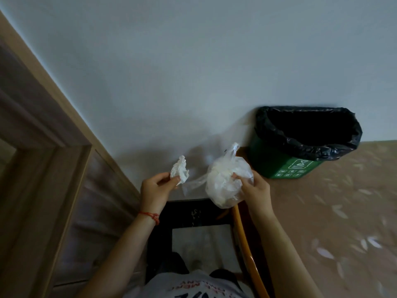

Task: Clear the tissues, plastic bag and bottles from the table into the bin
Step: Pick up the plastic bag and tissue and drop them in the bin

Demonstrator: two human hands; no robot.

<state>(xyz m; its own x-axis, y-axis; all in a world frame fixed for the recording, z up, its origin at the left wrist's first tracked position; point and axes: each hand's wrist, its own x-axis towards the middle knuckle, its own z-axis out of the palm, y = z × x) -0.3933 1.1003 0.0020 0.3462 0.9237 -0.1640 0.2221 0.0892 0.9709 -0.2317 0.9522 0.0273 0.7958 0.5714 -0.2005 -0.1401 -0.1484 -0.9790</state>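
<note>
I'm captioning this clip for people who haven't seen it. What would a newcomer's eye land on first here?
Probably the two hands raised mid-frame: the left hand pinches a crumpled white tissue, while the right hand grips a bulging translucent plastic bag stuffed with white material. Next comes the green bin with a black liner, standing open against the pale wall to the right, just beyond the bag.

**Open path to the bin mouth**

The bin [285,166] stands against the wall [193,61], its black-lined mouth unobstructed from above. Between the right hand [254,188] and its rim lies open air. A wooden chair arm [242,233] crosses below.
</note>
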